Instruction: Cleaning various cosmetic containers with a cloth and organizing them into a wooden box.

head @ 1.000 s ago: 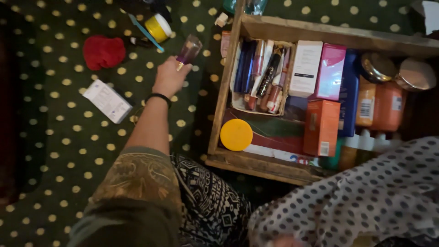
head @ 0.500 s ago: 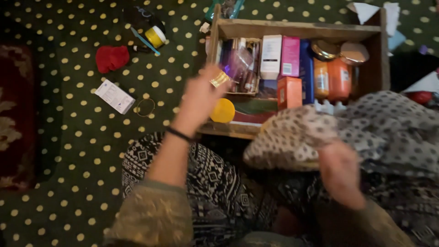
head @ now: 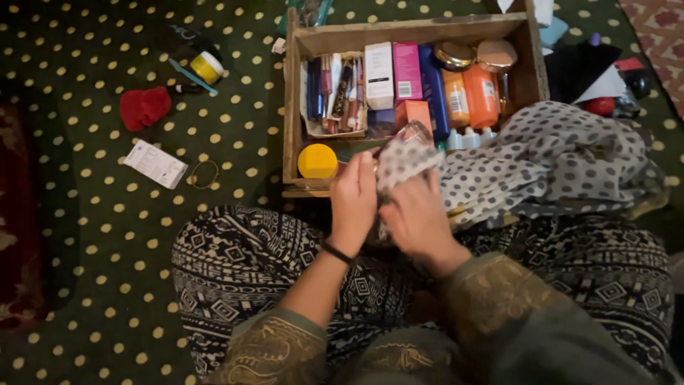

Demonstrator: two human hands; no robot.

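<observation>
Bottle point(head: 415, 131) mostly hidden by dotted cloth point(head: 548, 160) and hands.

This looks like a room in a home. The floor has a soft green carpet point(head: 107, 235) with yellow dots. A person sits on it in patterned trousers point(head: 242, 264). At 12 o'clock stands a wooden box point(head: 291, 107) full of creams, tubes and little cartons (the stuff people keep for their face). Small things lie loose at 10 o'clock.
</observation>
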